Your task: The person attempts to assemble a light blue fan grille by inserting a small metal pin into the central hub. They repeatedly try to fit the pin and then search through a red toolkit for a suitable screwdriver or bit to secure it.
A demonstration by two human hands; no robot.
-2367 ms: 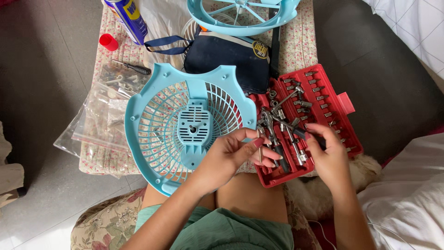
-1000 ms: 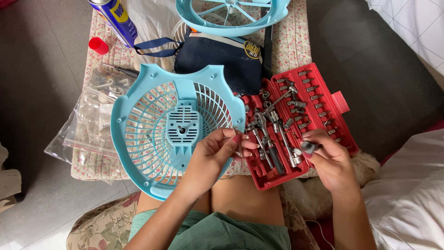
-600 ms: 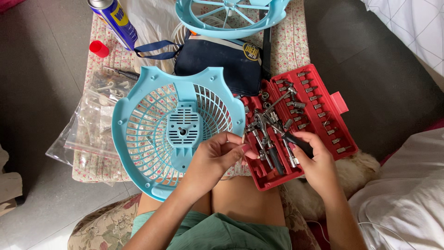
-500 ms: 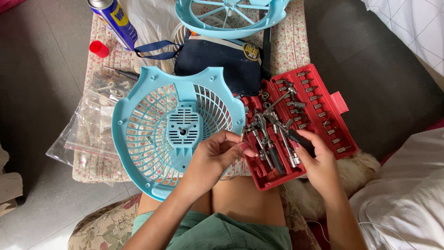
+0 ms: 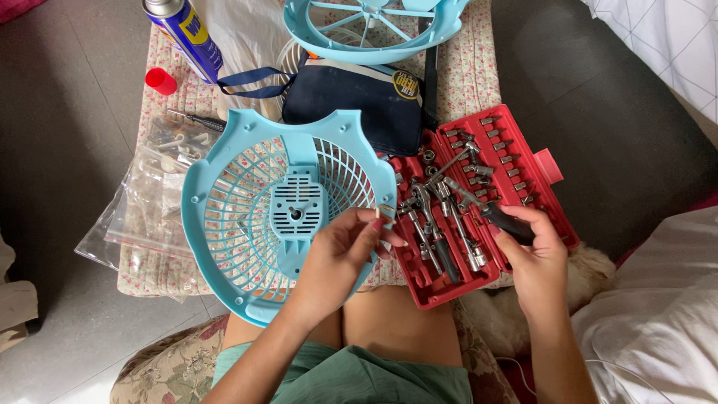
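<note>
From my head camera, looking down over my knees, my left hand point(image 5: 340, 251) was pinched shut on a small metal bit point(image 5: 385, 212), held between thumb and fingertips just over the near right rim of the light blue fan grille point(image 5: 224, 224). The bit was short and pale, and I could not make out its tip or which way its long axis ran, since my fingers covered most of it. My right hand point(image 5: 535, 258) was closed around the black handle of a driver point(image 5: 502, 219), whose metal shaft pointed up and left across the open red tool case point(image 5: 553, 166). So the driver's working end lay toward my left hand, with the loose sockets and ratchet point(image 5: 430, 206) in the case's left half lying between the two hands. The bit was to the left of the driver, well apart from its tip.

The grille lay hollow side up on the floral-covered counter point(image 5: 479, 67), its centre hub point(image 5: 298, 203) up and left of my left hand. Beyond it sat a dark blue pouch point(image 5: 351, 97), a second blue fan frame point(image 5: 374, 26) cut off by the top edge, a spray can point(image 5: 183, 30) with its red cap point(image 5: 161, 81) off beside it, and clear bags of small hardware point(image 5: 149, 202) whose contents were too jumbled to tell.
</note>
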